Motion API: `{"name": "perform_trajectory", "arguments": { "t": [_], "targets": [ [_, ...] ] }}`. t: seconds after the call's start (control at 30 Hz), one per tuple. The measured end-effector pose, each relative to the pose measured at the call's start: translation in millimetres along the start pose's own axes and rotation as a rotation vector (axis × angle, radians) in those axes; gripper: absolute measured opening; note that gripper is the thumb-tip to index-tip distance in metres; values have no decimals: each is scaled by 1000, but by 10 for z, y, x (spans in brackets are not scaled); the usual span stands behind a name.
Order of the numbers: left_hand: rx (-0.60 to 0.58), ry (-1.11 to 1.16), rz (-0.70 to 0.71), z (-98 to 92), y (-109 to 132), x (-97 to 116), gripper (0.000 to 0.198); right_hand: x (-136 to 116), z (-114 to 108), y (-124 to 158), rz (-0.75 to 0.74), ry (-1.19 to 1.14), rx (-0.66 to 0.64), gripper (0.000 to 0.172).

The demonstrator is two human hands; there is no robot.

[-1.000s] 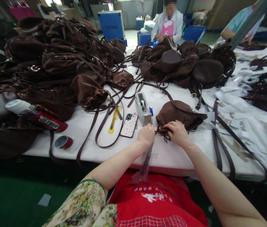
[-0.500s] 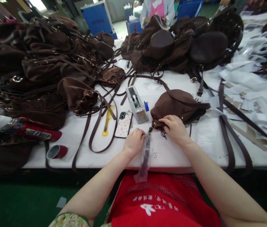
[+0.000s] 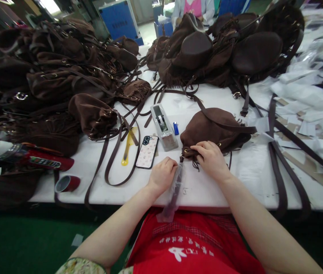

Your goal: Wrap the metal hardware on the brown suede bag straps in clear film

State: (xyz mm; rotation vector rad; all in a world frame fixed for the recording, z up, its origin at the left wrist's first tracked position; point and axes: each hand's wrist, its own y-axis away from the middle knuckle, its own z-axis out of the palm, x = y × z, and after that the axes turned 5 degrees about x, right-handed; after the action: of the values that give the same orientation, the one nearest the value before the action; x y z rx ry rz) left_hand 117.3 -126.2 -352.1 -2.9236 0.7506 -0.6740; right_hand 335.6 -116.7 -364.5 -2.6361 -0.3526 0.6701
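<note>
A dark brown drawstring bag (image 3: 204, 127) lies on its side on the white table, its gathered top toward me. My right hand (image 3: 211, 160) is closed on the gathered edge of that bag, fingers over the rim. From the bag's left end runs a dark strap (image 3: 175, 190) inside a clear plastic sleeve, which hangs over the table edge onto my red apron. My left hand (image 3: 163, 173) is closed at the upper end of the sleeve, beside the bag. Its fingertips are partly hidden.
Left of the bag lie a tape dispenser (image 3: 163, 127), a blue lighter (image 3: 176, 128), a phone (image 3: 147, 152) and a yellow comb (image 3: 127, 150). A red cup (image 3: 71, 183) lies tipped near a red bottle (image 3: 47, 159). Brown bags (image 3: 55, 80) are heaped behind; a person (image 3: 192, 9) is across the table.
The plastic sleeve's lower end has swung slightly left, and my left hand has shifted a little. Both hands keep their places at the bag. The view has moved slightly.
</note>
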Motion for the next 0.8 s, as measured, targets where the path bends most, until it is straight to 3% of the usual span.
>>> {"name": "perform_trajectory", "arguments": {
  "t": [0.3, 0.63, 0.8],
  "targets": [
    [47, 600, -150, 38, -14, 108, 10, 28, -27, 4, 24, -120, 126, 34],
    [-144, 1518, -625, -25, -43, 212, 23, 20, -68, -7, 35, -164, 153, 36],
    [-145, 1669, -824, -22, -68, 212, 20, 18, -84, -18, 40, -156, 132, 36]
  ]
}}
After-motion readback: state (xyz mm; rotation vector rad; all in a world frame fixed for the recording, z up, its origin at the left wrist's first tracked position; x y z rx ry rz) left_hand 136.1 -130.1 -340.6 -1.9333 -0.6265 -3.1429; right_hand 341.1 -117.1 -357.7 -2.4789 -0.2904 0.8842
